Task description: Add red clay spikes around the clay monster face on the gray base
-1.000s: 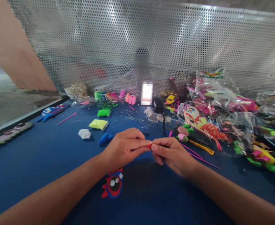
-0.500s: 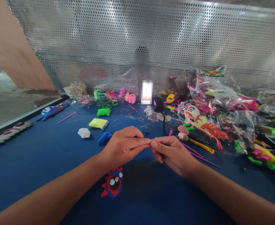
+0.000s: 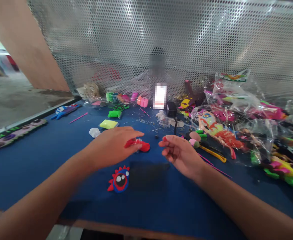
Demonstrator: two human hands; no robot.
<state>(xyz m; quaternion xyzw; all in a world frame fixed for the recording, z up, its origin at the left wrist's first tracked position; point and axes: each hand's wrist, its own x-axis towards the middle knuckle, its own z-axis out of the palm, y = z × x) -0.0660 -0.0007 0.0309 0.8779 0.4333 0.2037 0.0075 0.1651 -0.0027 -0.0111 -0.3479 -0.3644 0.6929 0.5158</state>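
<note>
My left hand is curled round a lump of red clay, partly in clear plastic, with the thumb across its front. To its right, my right hand is raised with fingers bent, and a small bit of red clay shows at the thumb and fingertip. Below the hands lies a flat clay figure, a blue and red head with a toothed red crest and white-dotted dark eye. Close by are a dark mat-like patch, a white clay lump and a yellow clay packet.
Bagged clay figures crowd the right side. A black adapter with a cord, a lit phone and a green clay packet stand toward the back. A perforated metal panel rises behind. Yellow tweezers lie right.
My hands, which met at a small red piece, have moved apart. The left hand has gone left and taken hold of the red clay lump. The view has tilted, showing the table's front edge.
</note>
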